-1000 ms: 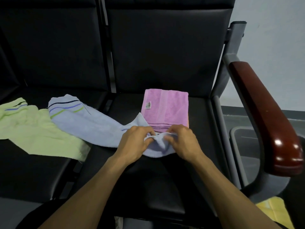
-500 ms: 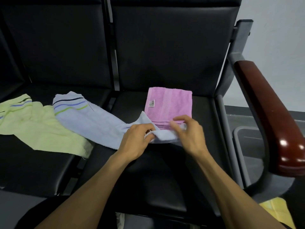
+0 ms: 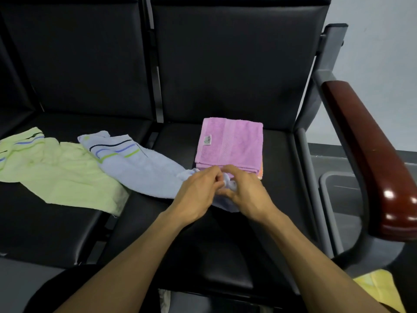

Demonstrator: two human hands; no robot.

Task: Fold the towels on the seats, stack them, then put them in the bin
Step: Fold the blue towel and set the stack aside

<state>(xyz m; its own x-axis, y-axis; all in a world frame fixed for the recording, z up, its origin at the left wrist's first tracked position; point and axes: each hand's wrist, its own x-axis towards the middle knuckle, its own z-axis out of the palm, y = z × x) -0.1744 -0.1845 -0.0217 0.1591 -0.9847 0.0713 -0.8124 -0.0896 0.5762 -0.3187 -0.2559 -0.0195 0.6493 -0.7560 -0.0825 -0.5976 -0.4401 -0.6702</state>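
Observation:
A light blue striped towel point(image 3: 144, 170) lies unfolded across the gap between two black seats point(image 3: 225, 240). My left hand point(image 3: 198, 195) and my right hand point(image 3: 246, 195) are close together at its right end, both pinching bunched cloth there. Just behind the hands sits a folded pink towel point(image 3: 230, 143), stacked on another folded towel with only an orange edge point(image 3: 260, 172) showing. A light green towel point(image 3: 56, 175) lies spread and rumpled on the left seat, partly under the blue one.
A dark red wooden armrest point(image 3: 370, 159) on a grey frame rises on the right. Beyond it on the floor stands a grey bin point(image 3: 338, 190). A yellow cloth point(image 3: 379, 290) shows at the bottom right corner. Black seat backs close off the far side.
My hands have come closer together, gathering the blue towel's right end into a bunch. The towel's far striped end has shifted slightly on the seat.

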